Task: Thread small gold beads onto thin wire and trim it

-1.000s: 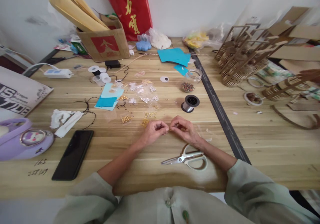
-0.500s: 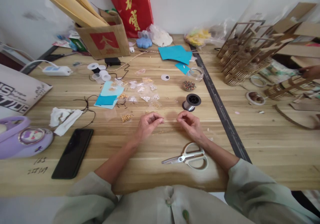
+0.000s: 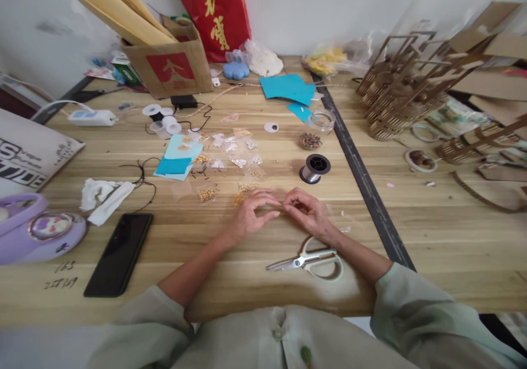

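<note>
My left hand (image 3: 256,213) is just above the table, its thumb held apart from its fingers and its fingertips close to my other hand. My right hand (image 3: 305,211) is closed in a pinch, thumb against forefinger. What sits in that pinch is too small to make out. Beyond the left fingers lie small gold beads (image 3: 247,186). A spool of thin silvery wire (image 3: 315,169) stands upright just past my right hand. Nearer my body, scissors with pale handles (image 3: 307,259) lie with blades pointing left, partly under my right forearm.
Small bags of findings (image 3: 239,161), blue card pieces (image 3: 175,165) and a glass jar of mixed beads (image 3: 310,140) lie farther back. A black phone (image 3: 119,255) and a purple case (image 3: 45,227) are at left. Bamboo baskets (image 3: 395,100) stand right, beyond a dark strip (image 3: 362,188).
My hands have come together, the right moving left and the left thumb spreading from its fingers. The gold chain formerly between them no longer shows on the table. A hand at the right edge has gone.
</note>
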Demonstrator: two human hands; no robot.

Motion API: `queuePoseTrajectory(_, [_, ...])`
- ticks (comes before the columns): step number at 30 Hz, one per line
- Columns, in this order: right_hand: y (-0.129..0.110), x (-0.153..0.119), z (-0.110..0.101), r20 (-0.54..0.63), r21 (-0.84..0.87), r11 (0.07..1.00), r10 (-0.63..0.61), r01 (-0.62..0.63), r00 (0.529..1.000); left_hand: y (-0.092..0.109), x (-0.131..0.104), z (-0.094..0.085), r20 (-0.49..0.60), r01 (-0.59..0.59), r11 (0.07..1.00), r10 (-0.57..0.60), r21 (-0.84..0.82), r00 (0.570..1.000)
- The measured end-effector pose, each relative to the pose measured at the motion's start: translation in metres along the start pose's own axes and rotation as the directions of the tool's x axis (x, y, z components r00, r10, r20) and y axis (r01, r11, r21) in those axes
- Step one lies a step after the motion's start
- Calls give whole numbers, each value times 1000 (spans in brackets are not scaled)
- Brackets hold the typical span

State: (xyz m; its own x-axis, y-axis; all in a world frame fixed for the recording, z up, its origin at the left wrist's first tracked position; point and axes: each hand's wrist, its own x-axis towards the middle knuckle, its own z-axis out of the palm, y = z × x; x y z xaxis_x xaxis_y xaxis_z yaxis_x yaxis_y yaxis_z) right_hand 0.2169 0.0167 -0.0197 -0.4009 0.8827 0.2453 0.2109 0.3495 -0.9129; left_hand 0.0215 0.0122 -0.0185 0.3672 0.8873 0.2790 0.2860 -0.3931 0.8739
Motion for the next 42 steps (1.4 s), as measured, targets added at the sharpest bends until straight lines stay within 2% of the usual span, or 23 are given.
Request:
queuePoseTrajectory(5, [-3, -1, 2, 40, 32, 999, 42, -43, 998, 1, -2, 5, -68, 79, 997, -81, -23, 994])
queuePoseTrajectory(11, [-8, -1, 4, 51, 36, 998, 44, -46, 998, 4, -3, 6, -73, 136, 990, -138, -22, 988])
queuePoseTrajectory(25, [-5, -1, 5, 56, 21, 994, 103, -104, 993, 3, -5, 8, -79, 174, 985, -173, 2, 982])
queuePoseTrajectory(32, [-3, -2, 6, 65, 61, 987, 147, -151, 987, 5, -3, 7, -49, 210, 977, -212, -45, 976])
queuePoseTrajectory(42, [-5, 0, 6, 115, 155, 958, 224, -241, 968, 1, -2, 8, 5, 280, 940, -284, -194, 959])
